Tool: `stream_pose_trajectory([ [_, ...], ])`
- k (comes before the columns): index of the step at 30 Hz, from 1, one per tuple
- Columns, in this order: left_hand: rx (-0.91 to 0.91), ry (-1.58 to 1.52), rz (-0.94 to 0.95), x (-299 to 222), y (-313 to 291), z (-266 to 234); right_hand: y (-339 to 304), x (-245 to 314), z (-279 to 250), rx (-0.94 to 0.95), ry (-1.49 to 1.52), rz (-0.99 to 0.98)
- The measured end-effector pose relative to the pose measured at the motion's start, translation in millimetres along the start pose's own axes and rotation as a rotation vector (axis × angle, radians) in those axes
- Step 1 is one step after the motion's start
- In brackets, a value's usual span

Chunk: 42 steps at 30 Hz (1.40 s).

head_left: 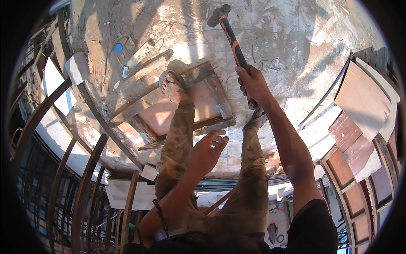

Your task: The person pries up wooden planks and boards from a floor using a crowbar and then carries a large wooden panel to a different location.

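My right hand [253,86] is closed around the grip of a hammer [231,37] with a black and orange handle. Its dark head points away from me, up over the floor. My left hand [210,149] hangs empty in front of my left leg, its fingers apart and slightly bent. Below it lies a square wooden frame with a panel [204,101], worn and dusty. My left sandalled foot [172,87] is on the frame's far left part. The right foot [256,118] stands beside the frame's right edge.
Wood strips [139,93] lie left of the frame among scattered debris. A blue round lid [118,48] is farther off. Upright timber bars [89,178] crowd the left side. Plywood sheets [363,97] and framed panels [351,190] lean at the right. Thin rods [220,184] lie behind my legs.
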<state>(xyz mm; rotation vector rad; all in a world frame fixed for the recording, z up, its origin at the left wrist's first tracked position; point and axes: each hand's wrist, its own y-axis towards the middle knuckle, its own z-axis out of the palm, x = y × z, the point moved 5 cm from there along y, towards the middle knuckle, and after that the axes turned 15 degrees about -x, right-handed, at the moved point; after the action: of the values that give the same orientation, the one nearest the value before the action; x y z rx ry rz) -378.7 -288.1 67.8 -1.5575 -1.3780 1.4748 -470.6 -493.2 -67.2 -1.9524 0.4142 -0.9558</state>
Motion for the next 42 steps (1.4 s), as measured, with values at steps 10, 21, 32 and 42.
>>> stream_pose_trajectory([
  [10,0.016,0.064,0.011,29,-5,46,-26,-89,-57,0.022,0.374,0.387],
  [21,0.004,0.045,0.006,50,-3,55,-48,-116,-56,0.279,0.403,0.624],
  [32,0.017,-0.048,0.032,61,-3,58,-8,-124,-59,0.297,0.294,0.572],
  [42,0.026,-0.112,0.031,63,-5,60,10,-122,-77,0.219,0.443,0.534],
])
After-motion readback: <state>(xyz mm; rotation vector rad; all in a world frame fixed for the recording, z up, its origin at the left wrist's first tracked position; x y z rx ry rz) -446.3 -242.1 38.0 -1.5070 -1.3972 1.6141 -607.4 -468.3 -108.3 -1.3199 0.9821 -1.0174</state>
